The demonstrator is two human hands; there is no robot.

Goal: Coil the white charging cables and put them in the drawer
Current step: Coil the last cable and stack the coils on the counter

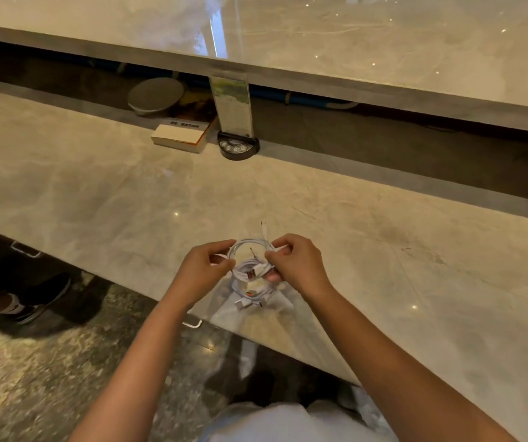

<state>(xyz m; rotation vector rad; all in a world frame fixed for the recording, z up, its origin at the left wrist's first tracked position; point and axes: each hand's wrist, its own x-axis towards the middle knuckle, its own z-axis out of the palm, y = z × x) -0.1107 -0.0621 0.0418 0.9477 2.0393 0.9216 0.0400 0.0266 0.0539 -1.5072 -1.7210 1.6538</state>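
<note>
Both hands hold a coil of white charging cable (pixel 247 247) just above the marble counter (pixel 112 199), near its front edge. My left hand (pixel 203 269) pinches the coil's left side. My right hand (pixel 294 266) pinches its right side, and a connector end sticks up past the fingers. Below the hands, more coiled white cables (pixel 251 293) with orange-tipped plugs lie on a clear plastic bag (pixel 275 309). A metal drawer handle (pixel 192 323) shows under the counter's edge; the drawer itself is hidden.
At the back of the counter stand a book (pixel 179 135), a round grey disc (pixel 155 94) and a black stand with a printed card (pixel 237 145). A higher marble ledge (pixel 352 43) runs behind. Another person's shoe (pixel 39 301) is on the floor at left.
</note>
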